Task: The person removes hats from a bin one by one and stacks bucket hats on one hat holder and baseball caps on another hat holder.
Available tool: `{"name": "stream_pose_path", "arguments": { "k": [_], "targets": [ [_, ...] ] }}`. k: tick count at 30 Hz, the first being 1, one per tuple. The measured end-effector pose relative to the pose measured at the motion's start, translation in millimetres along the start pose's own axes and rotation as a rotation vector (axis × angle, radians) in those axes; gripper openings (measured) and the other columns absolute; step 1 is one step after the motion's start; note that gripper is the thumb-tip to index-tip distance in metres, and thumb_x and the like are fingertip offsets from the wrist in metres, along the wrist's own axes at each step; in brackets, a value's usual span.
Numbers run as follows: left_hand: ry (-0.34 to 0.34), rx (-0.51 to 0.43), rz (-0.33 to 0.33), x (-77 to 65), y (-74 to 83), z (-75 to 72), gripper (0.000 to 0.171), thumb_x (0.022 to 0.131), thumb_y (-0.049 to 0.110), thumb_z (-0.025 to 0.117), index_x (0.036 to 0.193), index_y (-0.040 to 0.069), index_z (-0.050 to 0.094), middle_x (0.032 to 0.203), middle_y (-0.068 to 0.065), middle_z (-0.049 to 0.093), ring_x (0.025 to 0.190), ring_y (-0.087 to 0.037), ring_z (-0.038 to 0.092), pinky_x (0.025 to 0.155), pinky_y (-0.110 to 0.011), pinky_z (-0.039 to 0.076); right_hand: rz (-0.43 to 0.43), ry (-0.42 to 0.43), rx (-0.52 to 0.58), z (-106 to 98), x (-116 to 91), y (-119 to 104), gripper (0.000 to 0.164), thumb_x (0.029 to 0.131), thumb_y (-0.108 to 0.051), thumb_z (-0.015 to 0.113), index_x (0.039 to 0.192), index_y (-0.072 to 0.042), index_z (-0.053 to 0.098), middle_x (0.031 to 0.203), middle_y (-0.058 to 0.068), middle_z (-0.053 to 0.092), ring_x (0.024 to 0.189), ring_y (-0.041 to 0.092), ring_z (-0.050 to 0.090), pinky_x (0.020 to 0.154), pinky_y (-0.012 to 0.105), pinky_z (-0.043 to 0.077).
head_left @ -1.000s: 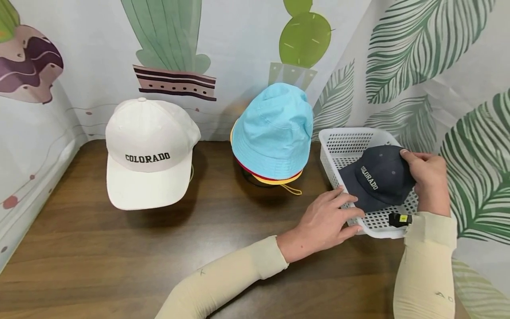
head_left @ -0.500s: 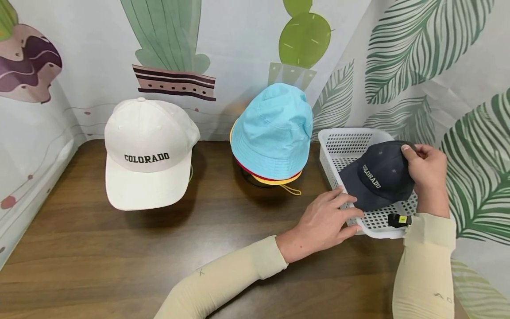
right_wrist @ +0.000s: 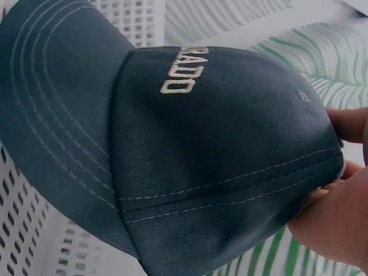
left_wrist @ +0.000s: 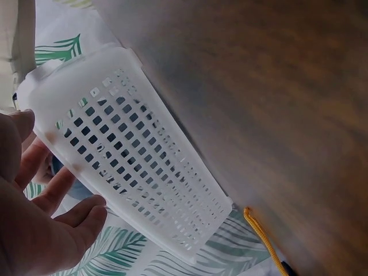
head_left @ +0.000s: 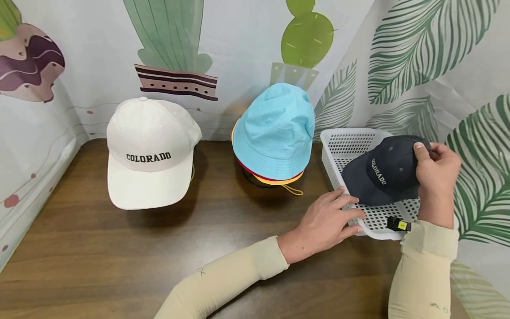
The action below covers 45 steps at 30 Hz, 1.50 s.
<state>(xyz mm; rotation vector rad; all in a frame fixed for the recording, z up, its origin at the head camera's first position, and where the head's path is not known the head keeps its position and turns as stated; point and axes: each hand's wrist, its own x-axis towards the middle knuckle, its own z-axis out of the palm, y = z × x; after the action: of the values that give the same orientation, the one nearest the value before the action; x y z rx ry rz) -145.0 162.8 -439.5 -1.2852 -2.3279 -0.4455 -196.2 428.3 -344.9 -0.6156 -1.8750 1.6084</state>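
Note:
In the head view, a navy baseball cap (head_left: 392, 170) with "COLORADO" on its front is tilted over the white plastic basket (head_left: 332, 166), brim toward the basket's left side. My right hand (head_left: 438, 173) pinches the back of its crown, thumb on the near side. The right wrist view shows the cap (right_wrist: 224, 144) large, with the right hand (right_wrist: 339, 213) at its rear edge. My left hand (head_left: 324, 221) rests its spread, fairly straight fingers on the basket's near-left rim. From the left wrist, the left hand (left_wrist: 46, 213) shows beside the perforated basket wall (left_wrist: 126, 144).
A white "COLORADO" cap (head_left: 149, 137) stands at the left of the brown table (head_left: 139, 257). Left of the basket, a light blue bucket hat (head_left: 275, 128) sits over red and yellow brims, with a yellow cord (head_left: 292, 190) hanging down. A patterned cloth backdrop (head_left: 243, 40) rises behind.
My right hand has moved up and to the right, lifting the navy baseball cap's crown higher and shifting the brim right. The left hand stays at the basket rim.

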Motion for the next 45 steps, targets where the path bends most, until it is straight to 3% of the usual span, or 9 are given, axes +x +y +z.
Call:
{"name": "stream_pose_path", "arguments": {
  "k": [4,13,21,27,38,45],
  "targets": [
    [-0.005,0.002,0.005,0.3,0.6,0.5,0.032,0.104,0.053,0.064,0.129,0.037,0.076,0.141,0.006,0.063,0.14,-0.016,0.054,0.126,-0.032,0.032,-0.062,0.03,0.13,3.9,-11.3,-5.5,0.015,0.099,-0.008,0.074,0.087,-0.012,0.067,0.082,-0.002,0.063,0.071,0.007,0.061,0.062,0.013,0.049],
    [0.017,0.009,0.028,1.4,-1.2,0.6,0.031,0.104,0.052,0.064,0.128,0.036,0.077,0.139,0.006,0.064,0.137,-0.011,0.054,0.128,-0.031,0.025,-0.223,0.067,0.291,7.1,-35.0,-25.8,0.012,0.094,0.002,0.076,0.086,-0.005,0.072,0.08,0.003,0.065,0.071,0.01,0.065,0.065,0.016,0.052],
    [0.005,-0.003,0.011,-0.1,-3.0,1.2,0.029,0.105,0.048,0.064,0.129,0.037,0.076,0.141,0.006,0.062,0.14,-0.017,0.053,0.127,-0.032,0.029,-0.345,0.077,0.241,6.6,-53.0,-34.7,0.004,0.097,-0.002,0.075,0.093,-0.003,0.077,0.083,0.004,0.067,0.072,0.011,0.066,0.068,0.017,0.054],
    [0.006,-0.013,0.011,0.1,-2.6,1.7,0.028,0.106,0.046,0.064,0.129,0.036,0.076,0.142,0.005,0.062,0.141,-0.019,0.054,0.126,-0.032,0.03,-0.381,0.089,0.306,4.7,-61.1,-40.6,0.003,0.096,-0.002,0.075,0.097,0.0,0.077,0.082,0.007,0.067,0.072,0.013,0.069,0.071,0.02,0.056],
    [0.0,-0.02,0.03,0.7,-3.6,-0.2,0.027,0.106,0.043,0.065,0.129,0.035,0.076,0.142,0.004,0.063,0.14,-0.013,0.054,0.129,-0.032,0.024,-0.401,0.066,0.446,6.0,-74.1,-51.4,0.007,0.093,0.004,0.076,0.095,0.011,0.074,0.08,0.013,0.067,0.066,0.018,0.071,0.064,0.022,0.059],
    [-0.034,-0.042,0.054,-1.0,-7.6,-2.8,0.029,0.108,0.036,0.062,0.135,0.031,0.074,0.146,0.002,0.061,0.146,-0.018,0.05,0.129,-0.033,0.024,-0.433,0.074,0.451,4.1,-80.5,-55.0,0.009,0.094,0.004,0.076,0.1,0.011,0.075,0.083,0.014,0.067,0.071,0.018,0.072,0.068,0.022,0.059]
  ]
}}
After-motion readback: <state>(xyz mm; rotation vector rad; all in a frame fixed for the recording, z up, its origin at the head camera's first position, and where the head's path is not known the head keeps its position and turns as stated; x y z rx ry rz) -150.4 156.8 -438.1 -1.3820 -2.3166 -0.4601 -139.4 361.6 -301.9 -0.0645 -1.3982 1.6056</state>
